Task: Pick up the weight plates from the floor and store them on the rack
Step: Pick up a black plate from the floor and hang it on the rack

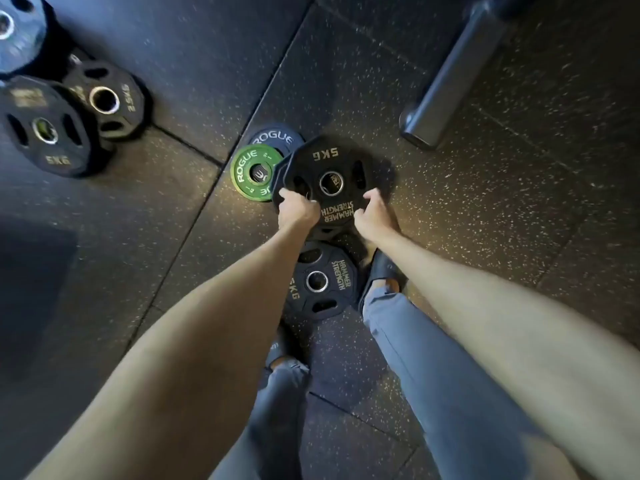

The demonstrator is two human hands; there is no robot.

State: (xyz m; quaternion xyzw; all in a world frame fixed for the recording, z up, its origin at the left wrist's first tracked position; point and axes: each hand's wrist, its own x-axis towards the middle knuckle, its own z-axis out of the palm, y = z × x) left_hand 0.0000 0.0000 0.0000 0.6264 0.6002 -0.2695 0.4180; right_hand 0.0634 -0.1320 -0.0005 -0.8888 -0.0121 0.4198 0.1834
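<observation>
A black 5 kg Hammer Strength plate sits in the middle of the view, and both my hands grip its near edge. My left hand curls round the left side by a grip slot. My right hand holds the right side. The plate overlaps a green Rogue plate and a dark blue Rogue plate on the floor. A second black 5 kg plate lies flat just below, between my arms. Whether the held plate is off the floor is unclear.
At the upper left, a black 5 kg plate and a 2.5 kg plate lie beside a larger blue-grey plate. A grey metal bar crosses the upper right. My feet in dark slides stand on the speckled rubber floor.
</observation>
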